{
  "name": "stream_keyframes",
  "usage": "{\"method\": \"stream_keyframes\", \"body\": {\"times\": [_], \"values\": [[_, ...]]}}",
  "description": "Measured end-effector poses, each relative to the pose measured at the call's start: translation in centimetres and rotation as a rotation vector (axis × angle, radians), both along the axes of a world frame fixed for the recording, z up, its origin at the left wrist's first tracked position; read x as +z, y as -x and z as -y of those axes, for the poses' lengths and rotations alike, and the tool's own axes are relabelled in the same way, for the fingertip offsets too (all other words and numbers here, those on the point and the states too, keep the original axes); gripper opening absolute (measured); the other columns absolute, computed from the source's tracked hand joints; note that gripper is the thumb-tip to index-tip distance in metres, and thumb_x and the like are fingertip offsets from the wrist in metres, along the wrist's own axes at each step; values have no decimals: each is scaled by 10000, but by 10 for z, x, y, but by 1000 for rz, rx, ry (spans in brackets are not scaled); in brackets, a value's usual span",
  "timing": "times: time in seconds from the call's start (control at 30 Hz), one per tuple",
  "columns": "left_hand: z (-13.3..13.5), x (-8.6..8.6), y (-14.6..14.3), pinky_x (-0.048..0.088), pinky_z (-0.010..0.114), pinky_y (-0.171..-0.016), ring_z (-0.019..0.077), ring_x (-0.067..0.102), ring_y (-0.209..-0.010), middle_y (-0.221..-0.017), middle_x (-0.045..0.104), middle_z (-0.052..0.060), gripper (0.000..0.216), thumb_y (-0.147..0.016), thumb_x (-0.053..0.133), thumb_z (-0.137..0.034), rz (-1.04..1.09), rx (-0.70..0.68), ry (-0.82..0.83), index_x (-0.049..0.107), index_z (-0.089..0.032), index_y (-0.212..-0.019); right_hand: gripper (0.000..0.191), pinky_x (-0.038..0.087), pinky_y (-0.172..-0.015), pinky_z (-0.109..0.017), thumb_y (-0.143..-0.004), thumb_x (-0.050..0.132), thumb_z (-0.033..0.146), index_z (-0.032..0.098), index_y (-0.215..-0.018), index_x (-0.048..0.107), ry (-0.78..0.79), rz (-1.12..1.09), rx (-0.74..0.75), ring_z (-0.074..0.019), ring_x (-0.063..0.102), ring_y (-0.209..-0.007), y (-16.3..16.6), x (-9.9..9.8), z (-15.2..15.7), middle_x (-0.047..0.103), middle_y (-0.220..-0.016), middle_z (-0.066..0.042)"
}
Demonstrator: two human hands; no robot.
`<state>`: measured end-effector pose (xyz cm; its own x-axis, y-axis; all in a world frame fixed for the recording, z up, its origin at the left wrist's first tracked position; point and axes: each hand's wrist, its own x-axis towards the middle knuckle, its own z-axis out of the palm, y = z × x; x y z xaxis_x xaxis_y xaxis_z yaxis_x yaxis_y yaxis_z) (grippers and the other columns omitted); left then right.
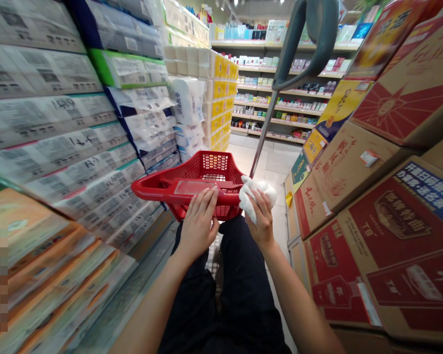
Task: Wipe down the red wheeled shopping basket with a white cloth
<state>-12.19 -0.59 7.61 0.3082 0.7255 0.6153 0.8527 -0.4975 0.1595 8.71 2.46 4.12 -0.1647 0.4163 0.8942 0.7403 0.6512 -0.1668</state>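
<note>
A red plastic shopping basket (216, 162) with holed walls stands in front of my legs, its broad red carrying handle (151, 188) crossing the near side. My left hand (199, 223) holds the middle of that handle, fingers close together over the top and thumb below. At the handle's right end, my right hand (260, 216) grips a bunched white cloth (248, 199), which is pressed around the red plastic. A metal rod (268, 120) rises just beyond the cloth and ends in a grey loop handle (280, 64). Its lower end is hidden.
Tall stacks of wrapped paper packs (77, 110) line the left side of the aisle. Printed cardboard cartons (358, 172) are piled on the right, close to my arm. Shelves of small goods (273, 91) span the far end, beyond the pale tiled floor (243, 143).
</note>
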Motion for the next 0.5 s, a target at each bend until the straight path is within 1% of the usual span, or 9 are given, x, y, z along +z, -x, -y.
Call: {"method": "stream_keyframes", "body": {"times": [0.1,0.2,0.27,0.4,0.5], "values": [[0,1,-1,219,464,-1214,269,314,-1456,-1559,382,87,804,-837,490,-109,-5,5,2,156,-183,-1565,430,407,-1136,-515,-975,473,208,221,-1403,506,41,-141,50,-247,480,-1357,-2,5,-2,561,-1399,-107],[0,1,-1,213,464,-1216,269,310,-1458,-1560,379,92,813,-831,495,-108,-4,13,1,152,-175,-1565,432,386,-1146,-530,-978,460,216,216,-1408,503,71,-209,-10,-261,433,-1393,13,5,8,534,-1427,-113],[0,0,-1,215,464,-1213,272,310,-1458,-1560,378,98,814,-832,494,-112,-4,13,2,147,-172,-1566,446,362,-1159,-527,-973,466,217,207,-1418,494,72,-194,-68,-269,390,-1420,31,3,18,528,-1436,-119],[0,-1,3,215,478,-1207,281,284,-1467,-1565,364,114,784,-857,487,-163,-1,-28,4,150,-169,-1565,465,328,-1172,-493,-957,499,238,195,-1420,500,104,-69,-87,-268,379,-1420,68,9,30,559,-1412,-109],[-1,-2,5,214,473,-1208,274,273,-1471,-1570,354,117,754,-878,485,-203,12,-49,12,166,-165,-1560,459,314,-1178,-467,-959,499,262,201,-1413,510,137,-27,-91,-255,409,-1394,80,17,29,564,-1412,-90]]}}
